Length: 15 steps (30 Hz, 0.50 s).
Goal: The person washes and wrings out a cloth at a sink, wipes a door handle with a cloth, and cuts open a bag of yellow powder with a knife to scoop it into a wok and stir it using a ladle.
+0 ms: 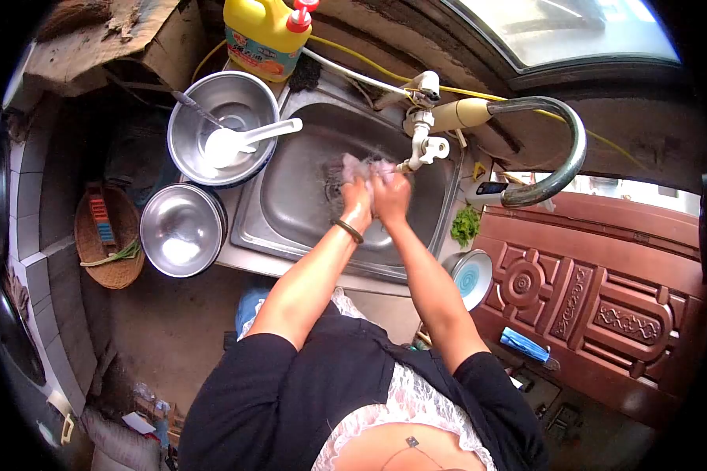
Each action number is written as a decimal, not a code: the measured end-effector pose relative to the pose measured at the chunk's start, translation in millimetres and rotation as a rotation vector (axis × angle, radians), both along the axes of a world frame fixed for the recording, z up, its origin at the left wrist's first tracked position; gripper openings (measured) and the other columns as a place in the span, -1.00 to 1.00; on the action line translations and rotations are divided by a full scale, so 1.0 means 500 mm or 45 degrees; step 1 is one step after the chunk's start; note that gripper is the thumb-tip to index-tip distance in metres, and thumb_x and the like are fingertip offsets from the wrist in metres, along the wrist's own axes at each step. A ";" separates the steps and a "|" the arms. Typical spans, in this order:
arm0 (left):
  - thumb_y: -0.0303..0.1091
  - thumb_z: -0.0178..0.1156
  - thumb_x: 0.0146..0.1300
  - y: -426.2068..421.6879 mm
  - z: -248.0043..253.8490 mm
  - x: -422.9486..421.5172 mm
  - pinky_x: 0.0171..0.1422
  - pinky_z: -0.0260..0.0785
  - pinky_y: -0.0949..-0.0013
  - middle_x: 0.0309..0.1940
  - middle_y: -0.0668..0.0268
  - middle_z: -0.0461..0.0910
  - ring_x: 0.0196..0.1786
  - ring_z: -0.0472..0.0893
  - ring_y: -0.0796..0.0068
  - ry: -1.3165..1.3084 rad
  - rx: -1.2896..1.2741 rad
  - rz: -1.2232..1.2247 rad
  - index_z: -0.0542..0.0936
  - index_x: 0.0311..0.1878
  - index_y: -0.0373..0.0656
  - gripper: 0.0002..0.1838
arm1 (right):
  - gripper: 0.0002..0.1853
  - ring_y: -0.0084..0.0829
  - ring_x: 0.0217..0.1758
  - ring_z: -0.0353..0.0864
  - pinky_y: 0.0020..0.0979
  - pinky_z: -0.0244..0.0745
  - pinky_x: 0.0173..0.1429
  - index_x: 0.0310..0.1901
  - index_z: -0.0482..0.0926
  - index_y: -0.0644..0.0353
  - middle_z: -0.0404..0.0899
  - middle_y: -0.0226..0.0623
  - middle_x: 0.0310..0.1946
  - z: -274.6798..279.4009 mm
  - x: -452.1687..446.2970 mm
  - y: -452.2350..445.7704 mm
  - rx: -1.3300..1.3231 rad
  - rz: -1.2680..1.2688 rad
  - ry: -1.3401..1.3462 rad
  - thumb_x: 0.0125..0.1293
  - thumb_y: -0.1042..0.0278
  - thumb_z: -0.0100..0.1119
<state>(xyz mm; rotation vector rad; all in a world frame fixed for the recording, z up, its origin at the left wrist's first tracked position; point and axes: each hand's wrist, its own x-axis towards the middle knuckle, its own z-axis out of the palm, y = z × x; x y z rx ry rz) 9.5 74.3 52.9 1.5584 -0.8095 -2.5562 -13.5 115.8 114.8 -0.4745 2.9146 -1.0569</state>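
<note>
Side by side over the metal sink (291, 196), my left hand (357, 199) and my right hand (391, 194) grip a wet, pinkish cloth (357, 167). The cloth is bunched up between my fingers, and part of it is blurred by motion and water. Just to the right of the cloth is the spout of a white tap (426, 145), with water around the hands. A bangle (347, 231) circles my left wrist. Beneath my hands the drain is partly hidden.
Left of the sink stand a metal bowl (182, 125) with a white ladle (251, 137) and stacked metal bowls (182, 231). A yellow detergent bottle (263, 39) stands behind. Right are green leaves (465, 226), a bowl (473, 279) and a curved hose (569, 149).
</note>
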 end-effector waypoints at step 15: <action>-0.09 0.05 0.21 -0.052 0.125 0.037 -0.35 0.38 0.03 -0.56 -0.02 0.56 -0.43 0.57 -0.07 0.459 -1.484 -0.893 0.59 -0.46 -0.27 -0.61 | -0.41 -0.10 0.18 0.45 -0.24 0.30 0.22 0.09 0.50 0.18 0.51 -0.02 0.07 -0.045 -0.094 0.164 0.228 0.003 -0.504 0.26 -0.18 -0.04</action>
